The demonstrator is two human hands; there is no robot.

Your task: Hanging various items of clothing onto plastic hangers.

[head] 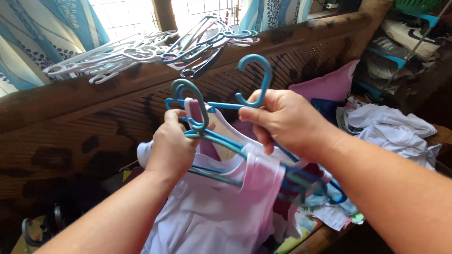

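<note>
While I look down, my left hand (172, 146) closed around teal hangers (207, 136) carrying a white and pink top (226, 202), my right hand (282, 120) pinching a blue hanger (256, 77) just above, spare hangers (141, 51) on the wooden ledge (70, 94) behind.

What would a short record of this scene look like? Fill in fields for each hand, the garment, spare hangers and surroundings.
left hand: grips teal hanger carrying the garment
right hand: holds blue hanger by its hook
garment: white sleeveless top with pink trim, hanging from the teal hanger
spare hangers: white hangers and blue ones piled on the wooden bench back
surroundings: pink pillow, heap of white clothes
</note>
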